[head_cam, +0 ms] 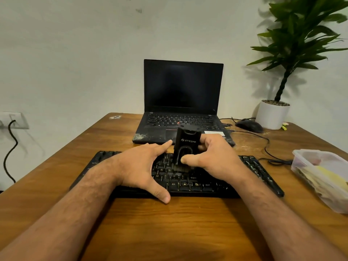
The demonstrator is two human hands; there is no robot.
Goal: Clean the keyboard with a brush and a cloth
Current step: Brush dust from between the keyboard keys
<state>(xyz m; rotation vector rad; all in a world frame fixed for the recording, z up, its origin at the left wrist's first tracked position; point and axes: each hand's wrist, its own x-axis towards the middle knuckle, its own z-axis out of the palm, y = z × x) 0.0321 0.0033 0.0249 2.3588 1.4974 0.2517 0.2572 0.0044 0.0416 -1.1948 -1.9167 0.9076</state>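
A black keyboard (190,182) lies across the wooden desk (169,223) in front of me. My right hand (212,157) grips an upright black brush tool (186,146), thumb on its front and fingers behind; its bristles touch the keys near the keyboard's middle. My left hand (143,166) rests spread on the keyboard's left half, fingers straight, thumb over the front edge, forefinger tip next to the brush body. A clear plastic box (322,178) at the right holds yellowish folded cloth.
An open black laptop (182,102) with a dark screen stands behind the keyboard. A black mouse (249,125) and its cable lie at the back right beside a white plant pot (272,114). A wall socket with a black cable (11,146) is at the left.
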